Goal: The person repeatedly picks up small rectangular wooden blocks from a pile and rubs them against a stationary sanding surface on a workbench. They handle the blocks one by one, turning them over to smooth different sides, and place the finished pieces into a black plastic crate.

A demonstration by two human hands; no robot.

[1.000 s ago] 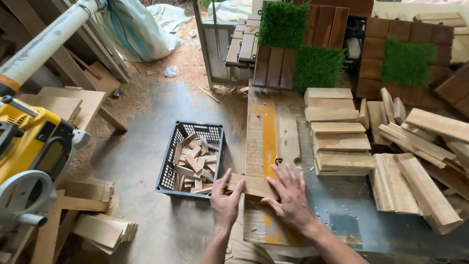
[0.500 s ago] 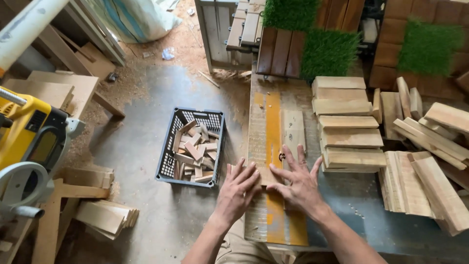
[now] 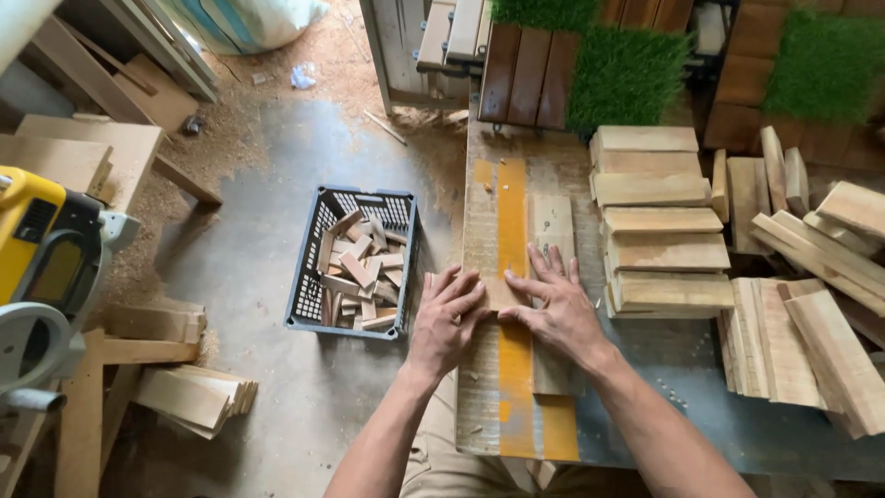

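Wood block, small and pale, lies flat on the jig board, on its orange stripe, between the two hands. Left hand comes in from the left: its fingers are spread and laid flat, their tips touching the block's left edge and partly over it. Right hand comes in from the right, palm down; its thumb and forefinger rest on the block's right side, and the other fingers fan out over the longer plank that lies just beside the stripe. Both hands are open and pressing, neither curled around anything; the block is pinned between fingertips and board, not lifted.

The board runs lengthwise away from the person across the bench, whose grey top shows to the right of the right forearm. Just right of the plank stands a stack of cut boards, and further right lie looser planks at angles. To the left, down on the concrete floor, a dark crate holds short offcuts. Further left a yellow saw sits at the picture's edge, with scrap wood beneath it. At the top, green turf tiles and dark slats lean beyond the bench.
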